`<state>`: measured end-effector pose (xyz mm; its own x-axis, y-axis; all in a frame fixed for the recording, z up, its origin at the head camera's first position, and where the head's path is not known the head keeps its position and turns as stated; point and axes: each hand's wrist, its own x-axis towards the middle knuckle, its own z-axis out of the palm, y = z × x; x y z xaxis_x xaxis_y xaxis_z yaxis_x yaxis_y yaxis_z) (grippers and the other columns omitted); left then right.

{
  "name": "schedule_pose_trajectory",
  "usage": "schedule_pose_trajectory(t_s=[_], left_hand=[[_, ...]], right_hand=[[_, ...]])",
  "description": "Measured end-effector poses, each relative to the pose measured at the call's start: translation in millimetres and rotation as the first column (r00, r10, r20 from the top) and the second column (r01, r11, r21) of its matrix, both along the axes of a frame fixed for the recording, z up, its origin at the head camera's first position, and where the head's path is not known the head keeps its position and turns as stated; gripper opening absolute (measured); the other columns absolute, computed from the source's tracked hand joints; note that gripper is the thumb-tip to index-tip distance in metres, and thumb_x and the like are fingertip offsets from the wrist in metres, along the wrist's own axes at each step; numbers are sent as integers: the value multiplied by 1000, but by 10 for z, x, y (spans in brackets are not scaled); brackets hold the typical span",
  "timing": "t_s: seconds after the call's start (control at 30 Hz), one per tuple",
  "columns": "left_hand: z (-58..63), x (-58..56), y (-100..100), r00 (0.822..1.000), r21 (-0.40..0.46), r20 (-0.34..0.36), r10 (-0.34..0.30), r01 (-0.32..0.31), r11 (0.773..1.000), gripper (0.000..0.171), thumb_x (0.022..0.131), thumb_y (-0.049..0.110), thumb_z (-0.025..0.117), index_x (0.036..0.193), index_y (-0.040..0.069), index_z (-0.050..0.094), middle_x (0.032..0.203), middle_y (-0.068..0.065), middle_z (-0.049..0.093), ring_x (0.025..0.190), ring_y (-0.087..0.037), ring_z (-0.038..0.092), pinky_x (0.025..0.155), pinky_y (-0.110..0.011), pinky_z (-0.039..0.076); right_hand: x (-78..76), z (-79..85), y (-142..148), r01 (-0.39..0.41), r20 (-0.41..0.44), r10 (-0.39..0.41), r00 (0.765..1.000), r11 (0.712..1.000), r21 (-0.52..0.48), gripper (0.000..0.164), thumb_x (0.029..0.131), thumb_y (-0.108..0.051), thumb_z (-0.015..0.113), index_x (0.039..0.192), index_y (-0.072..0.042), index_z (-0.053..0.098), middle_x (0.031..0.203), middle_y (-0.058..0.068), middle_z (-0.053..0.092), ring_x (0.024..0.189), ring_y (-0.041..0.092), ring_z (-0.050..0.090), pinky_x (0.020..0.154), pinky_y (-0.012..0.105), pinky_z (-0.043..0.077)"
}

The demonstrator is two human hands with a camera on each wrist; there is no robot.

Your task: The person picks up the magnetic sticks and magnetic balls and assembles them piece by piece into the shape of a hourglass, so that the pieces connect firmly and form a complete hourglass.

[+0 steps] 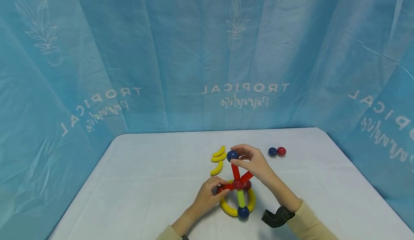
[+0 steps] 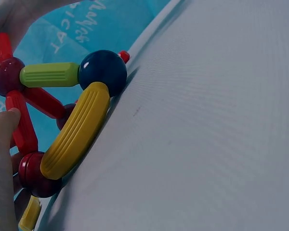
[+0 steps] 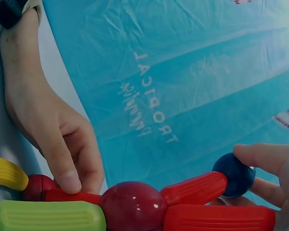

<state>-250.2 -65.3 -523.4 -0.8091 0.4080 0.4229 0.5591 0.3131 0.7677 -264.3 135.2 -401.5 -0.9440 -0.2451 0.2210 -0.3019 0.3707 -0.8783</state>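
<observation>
A structure of magnetic rods and balls stands on the table. Yellow curved rods (image 1: 229,210) form a ring at its base. A green rod (image 2: 50,75) joins the lower blue ball (image 2: 103,72) to the raised central red ball (image 3: 133,204). My left hand (image 1: 208,194) grips the red rod (image 1: 229,187) on the left side, by its red base ball (image 2: 36,175). Atop an upward-pointing red rod (image 1: 235,171) sits another blue ball (image 1: 232,156), which my right hand (image 1: 254,162) pinches between thumb and fingers. Another red rod (image 1: 247,176) slants up to the right.
Several loose yellow curved rods (image 1: 216,169) lie behind the structure. Farther right, a loose blue ball (image 1: 272,152) touches a loose red ball (image 1: 281,151). A blue printed curtain (image 1: 181,60) surrounds the back and sides of the white table (image 1: 145,182).
</observation>
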Motion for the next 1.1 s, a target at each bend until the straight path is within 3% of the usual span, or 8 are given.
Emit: schedule_pose_trajectory(t_s=[0.23, 0.37, 0.47, 0.57, 0.7, 0.83, 0.93, 1.1], left_hand=[[8, -9, 45, 1000, 26, 25, -16, 15, 1000, 25, 92, 31, 62, 110, 14, 66, 102, 4, 68, 91, -10, 56, 82, -23, 48], [197, 25, 71, 990, 97, 128, -51, 39, 995, 39, 94, 19, 58, 131, 7, 52, 112, -9, 67, 104, -23, 60, 93, -38, 49], [312, 18, 91, 978, 136, 187, -95, 69, 988, 50, 95, 15, 55, 143, 12, 39, 120, -12, 65, 112, -28, 58, 98, -44, 46], [351, -60, 110, 969, 134, 207, -138, 111, 985, 59, 95, 18, 54, 147, 22, 28, 126, -8, 62, 115, -25, 57, 99, -40, 46], [569, -179, 113, 950, 143, 264, -165, 130, 981, 64, 95, 24, 54, 150, 26, 21, 129, -7, 60, 116, -26, 55, 101, -41, 44], [785, -314, 106, 936, 205, 297, -191, 133, 970, 60, 99, 30, 46, 151, 24, 17, 131, -14, 56, 116, -29, 53, 104, -48, 41], [892, -365, 105, 920, 233, 333, -204, 129, 964, 53, 100, 37, 37, 150, 24, 23, 130, -17, 53, 114, -27, 55, 106, -51, 40], [961, -358, 124, 902, 228, 363, -233, 157, 961, 49, 100, 41, 36, 142, 16, 41, 127, -18, 56, 107, -24, 59, 103, -52, 42]], right_hand=[[-7, -26, 36, -9, 19, 9, 1000, 1000, -4, 39, 86, -23, 70, 121, -8, 61, 117, 12, 65, 99, 22, 60, 89, 31, 51], [-33, -20, 59, -24, 28, 25, 999, 999, -27, 36, 90, -24, 65, 122, -7, 60, 118, 14, 64, 99, 22, 61, 88, 31, 51], [-54, -14, 93, -22, 17, 23, 1000, 999, -45, 34, 93, -24, 61, 122, -6, 60, 120, 14, 64, 101, 25, 62, 89, 32, 52], [-97, -19, 175, -5, 5, 6, 1000, 998, -62, 33, 95, -23, 58, 121, -5, 60, 121, 16, 63, 105, 30, 61, 92, 33, 51], [-243, -86, 398, 70, -17, -71, 997, 997, -44, 34, 95, -27, 56, 120, -5, 60, 120, 16, 64, 102, 29, 62, 90, 34, 53], [-442, -253, 688, 229, -94, -222, 971, 971, 73, 34, 94, -28, 59, 117, -4, 63, 115, 15, 66, 99, 25, 61, 82, 29, 52], [-563, -414, 877, 316, -146, -294, 945, 935, 161, 33, 92, -22, 62, 117, 0, 63, 117, 19, 65, 102, 31, 60, 82, 36, 53], [-668, -638, 1076, 357, -178, -321, 930, 902, 242, 35, 89, -13, 63, 118, 7, 61, 124, 27, 59, 113, 43, 56, 90, 52, 50]])
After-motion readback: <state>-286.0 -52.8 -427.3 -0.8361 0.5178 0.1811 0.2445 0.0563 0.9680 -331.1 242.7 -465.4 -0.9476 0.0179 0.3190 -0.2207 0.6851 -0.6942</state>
